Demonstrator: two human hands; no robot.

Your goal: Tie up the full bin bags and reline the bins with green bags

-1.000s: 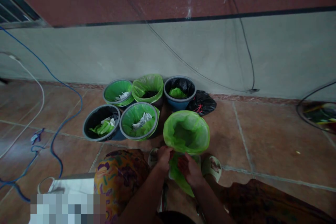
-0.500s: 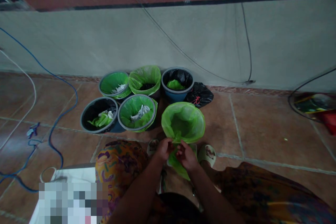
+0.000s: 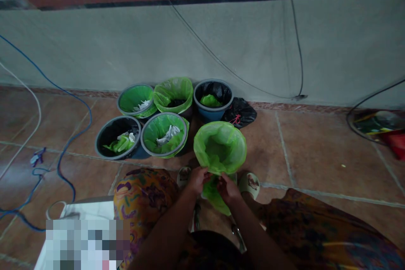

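My left hand (image 3: 198, 180) and my right hand (image 3: 228, 190) pinch the lower edge of a green plastic bag (image 3: 220, 147), whose mouth stands open in a wide round shape. Its loose end (image 3: 215, 200) hangs below my hands. Anything inside the bag is hidden. Ahead on the floor stand a grey-rimmed bin with a black liner (image 3: 117, 137), a green-lined bin holding white scraps (image 3: 163, 134), another green-lined bin (image 3: 136, 100), a bin covered by a green bag (image 3: 173, 95), and a blue bin with a black liner (image 3: 212, 100).
A knotted black bag (image 3: 238, 113) lies beside the blue bin against the grey wall (image 3: 253, 50). Blue and white cables (image 3: 71, 135) cross the tiled floor at left. Patterned cloth (image 3: 142, 202) lies around my knees, with sandals (image 3: 249, 185) near my feet and a pixelated patch at lower left.
My right hand has shifted slightly right and down along the bag's edge. The whole view has moved a little, with the bins sitting slightly higher and further left.
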